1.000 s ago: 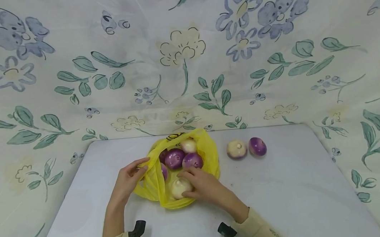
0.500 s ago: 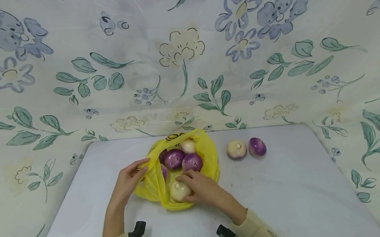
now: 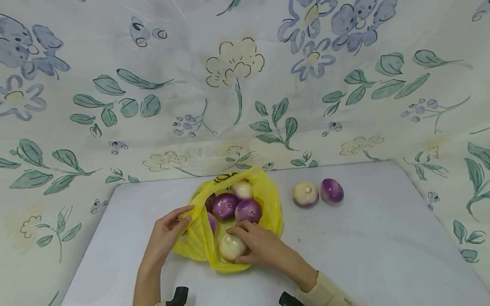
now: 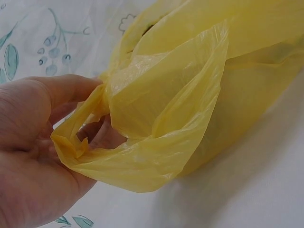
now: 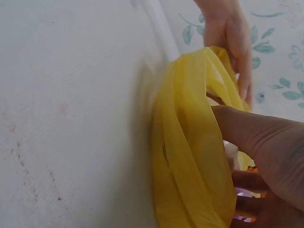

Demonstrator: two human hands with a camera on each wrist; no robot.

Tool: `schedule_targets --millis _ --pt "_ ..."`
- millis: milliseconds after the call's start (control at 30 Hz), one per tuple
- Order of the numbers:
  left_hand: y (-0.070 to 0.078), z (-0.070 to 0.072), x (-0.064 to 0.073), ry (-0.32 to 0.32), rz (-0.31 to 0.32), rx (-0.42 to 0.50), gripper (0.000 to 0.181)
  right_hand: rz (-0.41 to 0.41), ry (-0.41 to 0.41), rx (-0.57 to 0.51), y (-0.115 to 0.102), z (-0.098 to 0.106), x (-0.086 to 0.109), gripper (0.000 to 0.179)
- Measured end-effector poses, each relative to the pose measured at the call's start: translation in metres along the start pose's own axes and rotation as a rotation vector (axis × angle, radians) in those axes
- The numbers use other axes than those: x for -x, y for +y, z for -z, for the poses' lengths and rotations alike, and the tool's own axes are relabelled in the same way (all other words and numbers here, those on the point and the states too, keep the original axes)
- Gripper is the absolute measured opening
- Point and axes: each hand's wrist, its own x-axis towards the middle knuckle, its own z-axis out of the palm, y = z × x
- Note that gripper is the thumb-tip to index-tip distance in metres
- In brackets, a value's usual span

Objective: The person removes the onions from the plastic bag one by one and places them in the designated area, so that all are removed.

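My left hand [image 3: 163, 231] pinches the left rim of a yellow plastic bag [image 3: 275, 202]. In the left wrist view, a loop of the bag [image 4: 152, 123] lies between thumb and fingers. Inside the bag's mouth, my right hand [image 3: 264, 244] grips a white onion [image 3: 231, 247] near the front rim. Behind it sit purple onions [image 3: 225, 206] and another white onion [image 3: 243, 190]; more purple ones are partly hidden by the bag's left side. In the right wrist view, my right hand [image 5: 280, 156] reaches over the bag's edge, and the bag mostly hides the onion.
A white onion [image 3: 305, 194] and a purple onion [image 3: 332, 190] stand side by side on the white table [image 3: 370, 248], right of the bag. Flowered cloth [image 3: 242, 93] hangs behind the table. Dark wrist mounts [image 3: 177, 300] stick out by both sleeves.
My right hand and the white onion have shifted slightly left and toward the front rim of the bag. The left hand stays at its place on the rim.
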Motion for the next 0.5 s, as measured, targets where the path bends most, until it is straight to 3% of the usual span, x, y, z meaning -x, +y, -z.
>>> schedule_targets --millis 500 --pt "0.0003 0.0 0.0005 0.003 0.01 0.0 0.039 0.016 0.031 0.01 0.0033 -0.005 0.002 0.065"
